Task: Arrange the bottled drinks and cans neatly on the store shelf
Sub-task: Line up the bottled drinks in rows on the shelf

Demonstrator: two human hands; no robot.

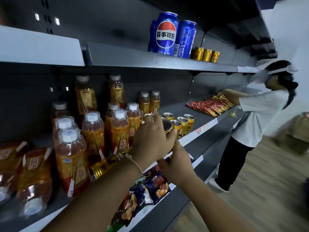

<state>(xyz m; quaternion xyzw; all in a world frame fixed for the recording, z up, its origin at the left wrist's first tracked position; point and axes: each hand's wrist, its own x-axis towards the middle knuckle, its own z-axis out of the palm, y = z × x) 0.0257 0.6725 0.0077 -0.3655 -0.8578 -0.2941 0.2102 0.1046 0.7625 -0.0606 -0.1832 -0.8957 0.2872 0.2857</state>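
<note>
Middle shelf [209,126], front edge: the left hand [150,141] curls its fingers round a gold can [168,128], gripping it from the side just above the shelf, beside a standing group of gold cans [182,123]. The right hand [177,163] sits directly below the left, fingers bent upward toward the can's base; whether it holds anything cannot be told. To the left stand orange bottled drinks [93,131] with white caps; one gold can lies on its side [103,166] before them. Upper shelf: two blue cola cans [167,34] and three small gold cans [206,55]. Lower shelf: snack packets [150,186]. A second person [260,114] works at far right.
</note>
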